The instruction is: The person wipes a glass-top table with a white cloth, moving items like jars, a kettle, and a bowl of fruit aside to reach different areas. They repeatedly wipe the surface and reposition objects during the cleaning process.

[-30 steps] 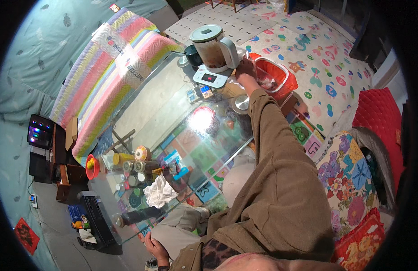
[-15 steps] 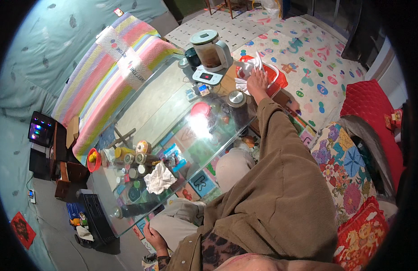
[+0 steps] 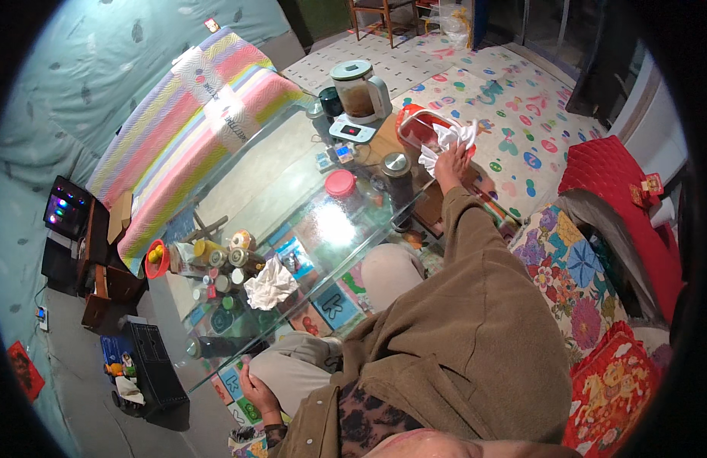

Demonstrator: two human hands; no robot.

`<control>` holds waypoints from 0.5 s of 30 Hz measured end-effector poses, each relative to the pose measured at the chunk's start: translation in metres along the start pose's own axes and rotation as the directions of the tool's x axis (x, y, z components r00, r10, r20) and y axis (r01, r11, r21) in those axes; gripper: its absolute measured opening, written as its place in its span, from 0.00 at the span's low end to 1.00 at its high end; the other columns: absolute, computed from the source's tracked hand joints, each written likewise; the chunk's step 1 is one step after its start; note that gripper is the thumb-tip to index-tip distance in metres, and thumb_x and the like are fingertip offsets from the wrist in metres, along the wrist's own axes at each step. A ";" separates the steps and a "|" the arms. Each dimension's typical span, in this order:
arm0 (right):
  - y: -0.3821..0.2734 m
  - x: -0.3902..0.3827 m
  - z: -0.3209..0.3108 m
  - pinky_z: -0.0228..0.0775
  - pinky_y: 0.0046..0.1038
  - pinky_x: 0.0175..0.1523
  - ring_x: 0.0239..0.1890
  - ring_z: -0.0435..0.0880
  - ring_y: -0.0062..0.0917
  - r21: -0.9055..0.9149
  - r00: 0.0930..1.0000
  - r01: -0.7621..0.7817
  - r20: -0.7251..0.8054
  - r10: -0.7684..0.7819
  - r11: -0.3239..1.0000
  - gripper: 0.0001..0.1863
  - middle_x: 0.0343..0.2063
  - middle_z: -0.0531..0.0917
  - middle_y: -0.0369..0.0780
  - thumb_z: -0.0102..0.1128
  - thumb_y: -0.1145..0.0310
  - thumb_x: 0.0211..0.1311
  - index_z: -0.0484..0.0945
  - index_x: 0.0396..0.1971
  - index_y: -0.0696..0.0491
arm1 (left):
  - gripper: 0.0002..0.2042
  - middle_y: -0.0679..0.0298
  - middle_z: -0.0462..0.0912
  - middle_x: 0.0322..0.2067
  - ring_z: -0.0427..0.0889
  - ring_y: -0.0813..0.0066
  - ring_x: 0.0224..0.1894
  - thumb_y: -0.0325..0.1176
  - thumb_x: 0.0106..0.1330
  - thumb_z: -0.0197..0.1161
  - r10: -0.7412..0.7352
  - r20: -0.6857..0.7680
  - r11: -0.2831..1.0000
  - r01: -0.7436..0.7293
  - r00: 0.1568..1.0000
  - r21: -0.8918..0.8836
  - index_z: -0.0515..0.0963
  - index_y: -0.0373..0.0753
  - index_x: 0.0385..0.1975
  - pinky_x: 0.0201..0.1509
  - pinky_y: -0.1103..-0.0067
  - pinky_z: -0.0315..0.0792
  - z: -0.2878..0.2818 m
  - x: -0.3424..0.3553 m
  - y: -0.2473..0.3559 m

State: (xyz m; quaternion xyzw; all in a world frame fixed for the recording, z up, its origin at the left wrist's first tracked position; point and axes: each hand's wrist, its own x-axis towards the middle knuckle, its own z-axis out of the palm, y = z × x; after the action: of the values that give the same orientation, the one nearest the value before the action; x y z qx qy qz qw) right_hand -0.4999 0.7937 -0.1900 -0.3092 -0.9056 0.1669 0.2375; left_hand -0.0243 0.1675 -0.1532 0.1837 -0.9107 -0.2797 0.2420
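Note:
My right hand (image 3: 451, 166) reaches past the far right corner of the glass table, closed on a white crumpled cloth (image 3: 454, 137); tissue is also possible. The cloth lies over the right side of a red container (image 3: 408, 122) with a pale rim. Beside that container, on the table, stands a dark glass jar (image 3: 397, 169) with a metal lid. My left hand (image 3: 259, 393) rests by my left knee, fingers stretched out and holding nothing. A second white crumpled cloth (image 3: 271, 284) lies near the table's front edge.
On the glass table (image 3: 254, 172) stand an electric kettle (image 3: 357, 95) on its base, a pink-lidded container (image 3: 340, 184) and several jars (image 3: 239, 259) at the left. A red bowl of yellow fruit (image 3: 156, 259) sits at the left edge. Floral cushions (image 3: 571, 282) lie to my right.
My right hand has shifted right and slightly nearer, drawing the white cloth toward the container's right side. More of the container's inside shows. The view has shifted a little; my left hand stays by the knee.

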 end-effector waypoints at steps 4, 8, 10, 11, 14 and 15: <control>-0.002 -0.011 0.024 0.63 0.45 0.66 0.63 0.69 0.52 0.515 0.947 -0.310 0.099 0.304 0.799 0.25 0.60 0.70 0.61 0.42 0.66 0.73 0.59 0.65 0.63 | 0.18 0.48 0.80 0.55 0.75 0.51 0.59 0.31 0.72 0.47 0.002 -0.007 1.000 -0.003 1.000 -0.026 0.77 0.28 0.54 0.67 0.64 0.65 0.005 0.005 0.002; 0.001 0.002 0.053 0.68 0.47 0.61 0.58 0.75 0.54 0.575 0.909 -0.383 0.093 0.407 0.723 0.23 0.55 0.74 0.61 0.48 0.70 0.70 0.63 0.60 0.65 | 0.18 0.48 0.79 0.55 0.75 0.51 0.60 0.30 0.72 0.47 -0.013 0.017 0.999 0.014 1.000 -0.041 0.77 0.29 0.54 0.67 0.64 0.64 0.008 0.009 0.008; 0.007 0.019 0.061 0.71 0.46 0.57 0.54 0.79 0.53 0.616 0.857 -0.455 0.107 0.503 0.643 0.23 0.53 0.77 0.60 0.56 0.66 0.67 0.69 0.55 0.67 | 0.18 0.48 0.79 0.55 0.75 0.51 0.60 0.30 0.72 0.47 0.018 0.019 0.999 -0.017 1.000 -0.050 0.77 0.29 0.54 0.67 0.64 0.65 0.009 0.010 0.009; 0.011 0.028 0.062 0.72 0.44 0.56 0.52 0.81 0.51 0.651 0.850 -0.460 0.125 0.512 0.604 0.23 0.51 0.79 0.59 0.57 0.63 0.67 0.72 0.52 0.67 | 0.18 0.48 0.79 0.55 0.75 0.51 0.60 0.30 0.72 0.47 -0.017 0.021 0.999 0.018 1.000 -0.029 0.77 0.29 0.54 0.67 0.64 0.65 0.008 0.009 0.008; 0.023 0.047 0.060 0.75 0.40 0.51 0.48 0.84 0.47 0.704 0.828 -0.512 0.250 0.502 0.493 0.25 0.44 0.83 0.59 0.58 0.56 0.68 0.79 0.44 0.68 | 0.18 0.47 0.79 0.55 0.76 0.51 0.59 0.30 0.71 0.47 -0.064 -0.002 0.998 0.064 0.998 -0.012 0.77 0.28 0.54 0.66 0.64 0.66 0.007 0.007 0.004; 0.027 0.049 0.059 0.75 0.40 0.49 0.46 0.85 0.46 0.702 0.839 -0.503 0.256 0.480 0.505 0.25 0.43 0.84 0.59 0.58 0.55 0.68 0.80 0.42 0.68 | 0.18 0.47 0.79 0.55 0.76 0.51 0.59 0.30 0.71 0.47 -0.061 -0.003 0.998 0.061 0.998 -0.012 0.76 0.28 0.54 0.66 0.64 0.66 0.008 0.006 0.002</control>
State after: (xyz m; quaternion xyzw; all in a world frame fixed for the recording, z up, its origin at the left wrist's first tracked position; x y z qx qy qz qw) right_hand -0.5518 0.8362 -0.2350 -0.4251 -0.6329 0.5869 0.2724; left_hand -0.0339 0.1688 -0.1556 0.2105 -0.9027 -0.2920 0.2357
